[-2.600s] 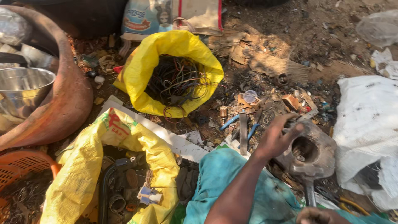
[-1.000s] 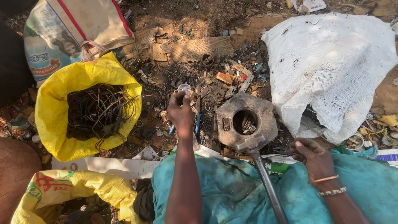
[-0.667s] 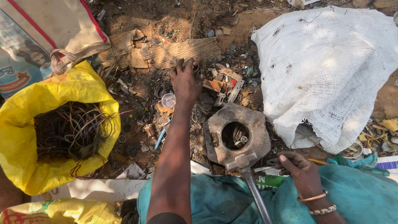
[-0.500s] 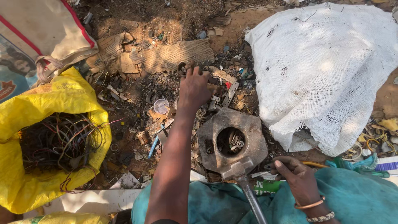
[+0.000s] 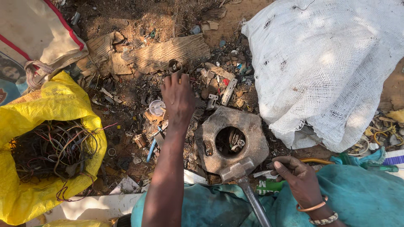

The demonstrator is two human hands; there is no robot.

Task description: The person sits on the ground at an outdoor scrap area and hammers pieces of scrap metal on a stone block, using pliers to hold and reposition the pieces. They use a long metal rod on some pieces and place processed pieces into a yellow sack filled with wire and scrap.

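Since the frame of half a second ago, the left hand [image 5: 178, 97] has been carried further forward over the littered ground, and its fingertips are now found just short of a small, dark, rusted metal ring [image 5: 174, 66] lying at the edge of a flattened strip of brown corrugated cardboard [image 5: 166, 51]. The ring is placed directly ahead of the fingers, away from the body, with its opening seen facing upward. The left hand is observed palm down with fingers loosely spread; nothing is held in it.

The right hand [image 5: 299, 181] is set on the ground beside the knee, well apart from the ring, so the left hand is clearly the nearer. Its fingers are curled downward, but whether anything is gripped cannot be told.

Between the two hands, a heavy grey six-sided metal block with a round central hole [image 5: 231, 141] is recorded, with the steel head of a hammer [image 5: 236, 170] resting against its near edge.

A yellow plastic sack filled with tangled wire [image 5: 50, 149] is noted to the left, and a white woven sack [image 5: 328, 71] to the right.
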